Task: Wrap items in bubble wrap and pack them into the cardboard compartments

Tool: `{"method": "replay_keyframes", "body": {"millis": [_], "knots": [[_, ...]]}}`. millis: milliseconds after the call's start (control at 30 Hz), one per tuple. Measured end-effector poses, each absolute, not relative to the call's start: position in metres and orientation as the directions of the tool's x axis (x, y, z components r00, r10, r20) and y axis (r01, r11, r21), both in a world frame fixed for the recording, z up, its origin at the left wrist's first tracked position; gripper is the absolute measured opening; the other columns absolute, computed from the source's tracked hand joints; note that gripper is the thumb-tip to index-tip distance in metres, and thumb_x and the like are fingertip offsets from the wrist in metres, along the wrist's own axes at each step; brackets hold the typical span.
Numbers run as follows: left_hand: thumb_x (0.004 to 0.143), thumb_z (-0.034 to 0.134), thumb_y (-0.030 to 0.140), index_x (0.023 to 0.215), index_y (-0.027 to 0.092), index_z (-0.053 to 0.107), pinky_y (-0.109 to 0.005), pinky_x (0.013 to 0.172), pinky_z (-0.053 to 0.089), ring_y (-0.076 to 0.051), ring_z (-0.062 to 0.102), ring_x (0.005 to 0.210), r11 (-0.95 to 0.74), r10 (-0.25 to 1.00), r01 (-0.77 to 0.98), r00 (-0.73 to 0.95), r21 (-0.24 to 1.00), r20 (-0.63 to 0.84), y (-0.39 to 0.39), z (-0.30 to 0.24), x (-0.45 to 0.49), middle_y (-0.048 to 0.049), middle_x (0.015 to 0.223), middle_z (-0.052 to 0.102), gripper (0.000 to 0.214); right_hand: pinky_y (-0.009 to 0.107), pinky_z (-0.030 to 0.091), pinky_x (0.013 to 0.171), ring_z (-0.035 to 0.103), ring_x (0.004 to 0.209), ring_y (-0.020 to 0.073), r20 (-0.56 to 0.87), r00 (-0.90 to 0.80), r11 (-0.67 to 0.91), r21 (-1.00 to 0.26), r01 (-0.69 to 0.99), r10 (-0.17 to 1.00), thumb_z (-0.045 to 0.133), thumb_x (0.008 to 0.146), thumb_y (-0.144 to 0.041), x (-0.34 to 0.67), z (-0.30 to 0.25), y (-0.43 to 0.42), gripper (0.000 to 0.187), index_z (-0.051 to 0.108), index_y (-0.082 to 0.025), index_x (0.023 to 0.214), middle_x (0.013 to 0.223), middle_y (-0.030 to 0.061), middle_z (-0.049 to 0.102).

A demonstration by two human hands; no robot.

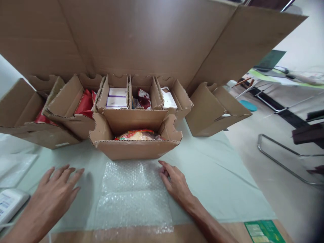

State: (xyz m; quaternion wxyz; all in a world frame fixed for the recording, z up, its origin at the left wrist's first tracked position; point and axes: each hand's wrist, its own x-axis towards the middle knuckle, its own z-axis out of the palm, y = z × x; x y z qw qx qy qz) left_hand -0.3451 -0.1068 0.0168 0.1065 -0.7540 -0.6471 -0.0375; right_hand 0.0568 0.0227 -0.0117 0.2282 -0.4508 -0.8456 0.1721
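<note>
My left hand point(57, 189) hovers over the left side of the pale green cloth, fingers spread, holding nothing. My right hand point(174, 180) is at the upper right edge of a sheet of bubble wrap point(134, 206). Its index finger points forward and its thumb is apart; the other fingers curl partly out of sight, and I see nothing held. The bubble wrap lies flat between my hands, with a fold line across it. Just beyond it stands an open cardboard bin point(136, 150) with a red-printed, clear food packet point(139, 135) inside.
Behind are several cardboard bins point(69, 123) with red packets point(84, 103) and white boxes point(116, 98), against a tall cardboard panel point(152, 37). Another bin point(210, 114) stands right. A white device point(11, 204) sits at left, a green printed sheet point(264, 231) at front right.
</note>
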Motion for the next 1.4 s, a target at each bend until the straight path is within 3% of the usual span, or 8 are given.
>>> {"method": "replay_keyframes", "body": {"millis": [200,367,600,733,900,1100,1267,1400], "knots": [[0.095,0.048,0.019,0.13,0.022,0.062,-0.046,0.105,0.05,-0.031,0.056,0.133,-0.334,0.915,0.932,0.284,0.141,0.286,-0.122,-0.005,-0.255,-0.014,0.141,0.062,0.038,0.036,0.056,0.075,0.071,0.078,0.0228,0.175,-0.495,0.518,-0.443,0.732,0.851,0.053,0.093,-0.015,0.05,-0.008,0.025,0.038,0.061,-0.021,0.13,0.089,0.0046,0.076],[0.096,0.048,0.018,0.129,0.016,0.062,-0.052,0.107,0.049,-0.035,0.055,0.135,-0.279,0.95,0.94,0.241,0.197,0.197,-0.138,-0.005,-0.25,-0.0191,0.142,0.06,0.036,0.046,0.052,0.089,0.067,0.111,0.0317,0.159,-0.576,0.595,-0.303,0.744,0.802,0.055,0.093,-0.017,0.066,0.015,0.007,0.04,0.061,-0.017,0.133,0.128,0.0168,0.07],[0.093,0.064,0.035,0.141,0.02,0.056,-0.059,0.121,0.034,-0.036,0.041,0.149,-0.416,0.909,0.85,0.404,0.323,0.107,-0.155,0.015,-0.257,-0.0166,0.155,0.051,0.05,0.051,0.046,0.105,0.053,0.138,0.0319,-0.046,-0.836,0.75,-0.415,0.514,0.547,0.057,0.081,-0.01,0.095,0.047,-0.057,0.056,0.06,-0.018,0.136,0.153,0.0156,0.055],[0.084,0.073,0.045,0.146,0.021,0.053,-0.062,0.122,0.03,-0.038,0.043,0.147,-0.439,0.891,0.848,0.453,0.297,0.024,-0.167,0.008,-0.256,-0.0169,0.157,0.05,0.069,0.049,0.049,0.102,0.056,0.135,0.0317,0.023,-0.815,0.763,-0.366,0.532,0.579,0.057,0.088,-0.008,0.092,0.021,-0.075,0.042,0.067,-0.017,0.128,0.147,0.0172,0.061],[0.092,0.065,0.046,0.146,0.021,0.052,-0.061,0.124,0.028,-0.035,0.046,0.146,-0.419,0.907,0.856,0.414,0.302,0.083,-0.168,0.019,-0.252,-0.0164,0.156,0.052,0.061,0.049,0.051,0.097,0.066,0.12,0.0279,0.115,-0.787,0.733,-0.467,0.495,0.606,0.059,0.095,-0.016,0.093,0.018,-0.072,0.022,0.075,-0.021,0.11,0.129,0.0115,0.073],[0.104,0.038,0.025,0.145,0.011,0.052,-0.055,0.122,0.034,-0.032,0.04,0.151,-0.316,0.941,0.912,0.267,0.26,0.206,-0.124,0.016,-0.207,-0.0212,0.158,0.049,0.046,0.048,0.041,0.119,0.048,0.145,0.0246,0.128,-0.74,0.695,-0.478,0.537,0.66,0.042,0.106,-0.031,0.037,0.04,-0.052,0.047,0.05,-0.017,0.15,0.154,0.0115,0.056],[0.103,0.039,0.04,0.152,0.006,0.044,-0.062,0.124,0.024,-0.037,0.035,0.154,-0.273,0.962,0.951,0.267,0.147,0.056,-0.114,-0.013,-0.21,-0.0247,0.162,0.04,0.06,0.05,0.033,0.126,0.034,0.156,0.0294,-0.006,-0.824,0.785,-0.301,0.542,0.567,0.052,0.104,-0.034,-0.003,0.004,-0.037,0.056,0.045,-0.01,0.154,0.164,0.0158,0.042],[0.104,0.032,0.047,0.153,0.003,0.04,-0.063,0.123,0.024,-0.04,0.034,0.153,-0.145,0.986,0.984,0.136,0.102,0.093,-0.145,-0.012,-0.247,-0.0289,0.161,0.04,0.067,0.058,0.033,0.123,0.04,0.152,0.0338,-0.024,-0.718,0.691,-0.254,0.677,0.695,0.052,0.103,-0.034,0.056,0.001,-0.047,0.055,0.047,-0.011,0.153,0.162,0.019,0.045]]}}
